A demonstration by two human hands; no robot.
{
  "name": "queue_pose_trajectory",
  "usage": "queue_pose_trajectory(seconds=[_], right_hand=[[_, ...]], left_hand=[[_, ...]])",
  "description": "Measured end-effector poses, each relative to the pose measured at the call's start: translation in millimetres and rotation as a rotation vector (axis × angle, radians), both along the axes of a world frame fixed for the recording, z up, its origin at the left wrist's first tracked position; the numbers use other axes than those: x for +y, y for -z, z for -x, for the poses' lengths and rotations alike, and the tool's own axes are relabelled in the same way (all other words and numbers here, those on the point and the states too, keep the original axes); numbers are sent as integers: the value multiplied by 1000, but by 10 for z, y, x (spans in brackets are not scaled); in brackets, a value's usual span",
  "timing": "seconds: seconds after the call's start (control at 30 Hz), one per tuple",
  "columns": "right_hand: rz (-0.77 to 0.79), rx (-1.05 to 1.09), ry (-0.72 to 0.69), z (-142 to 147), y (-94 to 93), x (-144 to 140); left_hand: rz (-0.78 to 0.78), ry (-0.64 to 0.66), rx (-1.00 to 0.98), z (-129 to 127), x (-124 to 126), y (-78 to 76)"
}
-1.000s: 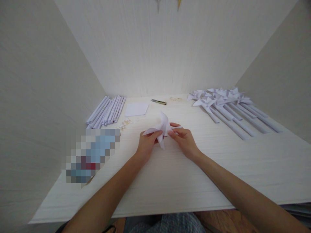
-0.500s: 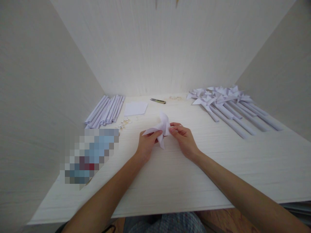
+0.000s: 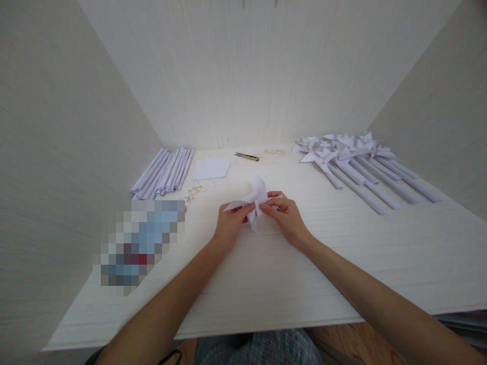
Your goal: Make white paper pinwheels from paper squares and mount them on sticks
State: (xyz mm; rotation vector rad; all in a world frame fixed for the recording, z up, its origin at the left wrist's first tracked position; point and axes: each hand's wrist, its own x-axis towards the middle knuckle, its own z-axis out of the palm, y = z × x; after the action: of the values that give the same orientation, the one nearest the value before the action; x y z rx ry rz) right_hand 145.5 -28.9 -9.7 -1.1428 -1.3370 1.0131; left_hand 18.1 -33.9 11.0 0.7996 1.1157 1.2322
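Paper pinwheel (image 3: 258, 190) between the person's hands, white table (image 3: 251, 289) below: left hand (image 3: 229, 224) clamped on its left side, right hand (image 3: 288, 218) pinching near its centre.

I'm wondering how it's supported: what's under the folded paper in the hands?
Fingers of the left hand partly show under the folded paper, near its left side. The right hand holds its right side. The paper covers the remaining fingertips and anything between them.

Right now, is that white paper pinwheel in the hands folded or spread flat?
Folded. The white paper pinwheel has curled, pointed blades sticking out different ways, while the bare left hand and bare right hand pinch it.
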Motion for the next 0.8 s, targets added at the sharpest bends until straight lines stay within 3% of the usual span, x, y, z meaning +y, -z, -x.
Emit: queue_pose_trajectory(seconds=[0.8], right_hand=[[-31,-27,16,17,-31,-16]], left_hand=[[-41,56,35,14,5,46]])
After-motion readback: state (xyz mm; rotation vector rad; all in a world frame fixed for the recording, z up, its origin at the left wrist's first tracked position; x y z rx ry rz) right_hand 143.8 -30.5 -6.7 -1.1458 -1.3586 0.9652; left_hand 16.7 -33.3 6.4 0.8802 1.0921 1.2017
